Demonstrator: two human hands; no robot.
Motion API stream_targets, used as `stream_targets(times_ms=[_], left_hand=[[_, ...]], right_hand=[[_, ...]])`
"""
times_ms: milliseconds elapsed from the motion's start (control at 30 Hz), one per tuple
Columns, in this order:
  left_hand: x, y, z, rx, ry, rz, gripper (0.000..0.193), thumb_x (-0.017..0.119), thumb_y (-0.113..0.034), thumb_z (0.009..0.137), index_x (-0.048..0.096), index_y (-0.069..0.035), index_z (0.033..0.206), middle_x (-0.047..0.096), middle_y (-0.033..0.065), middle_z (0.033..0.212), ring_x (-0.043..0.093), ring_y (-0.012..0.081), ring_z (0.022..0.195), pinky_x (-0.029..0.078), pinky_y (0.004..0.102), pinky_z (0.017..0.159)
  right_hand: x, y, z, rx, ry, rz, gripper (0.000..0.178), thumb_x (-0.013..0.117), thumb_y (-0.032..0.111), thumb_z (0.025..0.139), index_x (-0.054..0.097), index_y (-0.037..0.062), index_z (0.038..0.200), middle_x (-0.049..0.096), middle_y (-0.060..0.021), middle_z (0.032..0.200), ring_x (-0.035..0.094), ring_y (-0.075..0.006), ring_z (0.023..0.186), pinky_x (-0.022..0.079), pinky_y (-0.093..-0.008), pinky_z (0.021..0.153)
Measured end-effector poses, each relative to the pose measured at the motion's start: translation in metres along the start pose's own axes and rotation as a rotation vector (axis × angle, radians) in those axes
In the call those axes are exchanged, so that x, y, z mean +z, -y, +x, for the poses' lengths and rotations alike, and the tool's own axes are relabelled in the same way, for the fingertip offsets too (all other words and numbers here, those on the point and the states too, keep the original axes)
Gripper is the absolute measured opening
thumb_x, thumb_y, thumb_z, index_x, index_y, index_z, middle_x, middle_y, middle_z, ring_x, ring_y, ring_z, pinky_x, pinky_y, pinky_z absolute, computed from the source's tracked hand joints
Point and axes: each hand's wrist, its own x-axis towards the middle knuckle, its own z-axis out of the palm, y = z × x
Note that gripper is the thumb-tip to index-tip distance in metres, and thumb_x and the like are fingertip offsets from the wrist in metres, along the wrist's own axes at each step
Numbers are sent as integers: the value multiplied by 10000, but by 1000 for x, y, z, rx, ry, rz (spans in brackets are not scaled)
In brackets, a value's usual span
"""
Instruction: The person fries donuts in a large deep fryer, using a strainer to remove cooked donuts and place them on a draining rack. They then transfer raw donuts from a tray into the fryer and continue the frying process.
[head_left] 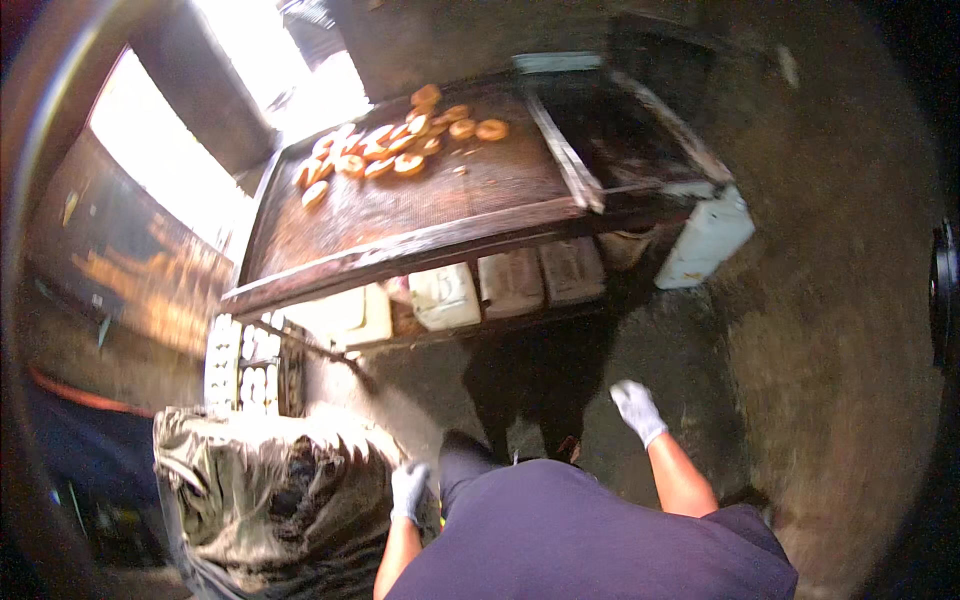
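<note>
My left hand (408, 490), in a white glove, hangs low beside a lumpy bundle covered with grey-beige cloth (270, 500). My right hand (637, 410), gloved the same way, is held out to my right over the dark floor, away from any object. Motion blur smears the fingers of both hands, and nothing can be seen held in either. Further ahead, a heap of golden-brown, bun-like pieces (375, 148) lies at the back left of a wide wooden-framed table (430, 215) with a brown, mesh-like top.
Under the table stand several square-sided containers, among them a white one (445, 297) and a brownish one (510, 283). A pale blue box (705, 240) is at the table's right end. Racked pale items (258, 365) stand left of the table. A rough wall (830, 330) rises on the right.
</note>
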Motion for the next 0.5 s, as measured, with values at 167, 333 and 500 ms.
stream_targets(times_ms=[167, 333, 500], left_hand=[[-68, -146, 165, 218, -260, -397, 314, 686, -177, 979, 727, 44, 1199, 704, 46, 919, 604, 107, 783, 504, 269, 706], [-147, -314, 402, 454, -349, -460, 245, 660, -237, 1006, 742, -11, 960, 671, 10, 764, 587, 85, 664, 472, 265, 603], [-148, -399, 648, 28, -105, -423, 383, 685, -396, 950, 755, -26, 880, 706, 79, 715, 631, 162, 555, 522, 311, 591]], right_hand=[[-22, 300, 194, -528, 42, 197, 331, 655, 190, 976, 727, -38, 1206, 763, -212, 1165, 732, -302, 1118, 545, -383, 1005], [41, 417, 388, -424, 146, 301, 301, 660, 249, 989, 761, -14, 1094, 783, -142, 966, 731, -201, 899, 567, -360, 929], [156, 456, 620, -242, 47, 15, 452, 675, 453, 941, 772, 33, 1077, 766, -118, 962, 724, -259, 912, 564, -450, 880]])
